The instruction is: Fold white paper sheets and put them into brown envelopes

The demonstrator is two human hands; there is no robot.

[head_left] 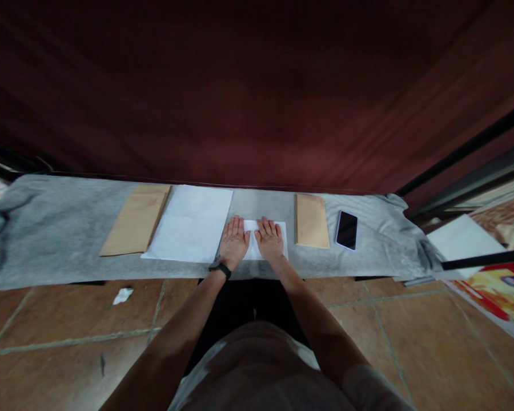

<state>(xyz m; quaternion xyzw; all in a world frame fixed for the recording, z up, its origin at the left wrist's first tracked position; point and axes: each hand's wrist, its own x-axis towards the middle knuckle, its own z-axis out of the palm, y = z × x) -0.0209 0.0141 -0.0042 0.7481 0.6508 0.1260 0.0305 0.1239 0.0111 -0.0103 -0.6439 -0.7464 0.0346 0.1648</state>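
A small white sheet of paper [253, 249], seemingly folded, lies on the grey cloth in front of me. Both palms press down on it: my left hand [234, 241] flat over its left part, my right hand [269, 240] flat over its right part, fingers stretched out away from me. A gap of paper shows between the thumbs. Just left of my left hand is a larger white paper stack [191, 222]. Right of my right hand, a stack of brown envelopes [312, 221] rests on the cloth, apart from the paper.
A thicker brown envelope stack [135, 221] sits left of the white paper. At the right lies a phone [346, 230], screen dark. The grey cloth [60, 228] covers a narrow table against a dark red curtain [248, 103]. A colourful box [497, 291] stands at the far right.
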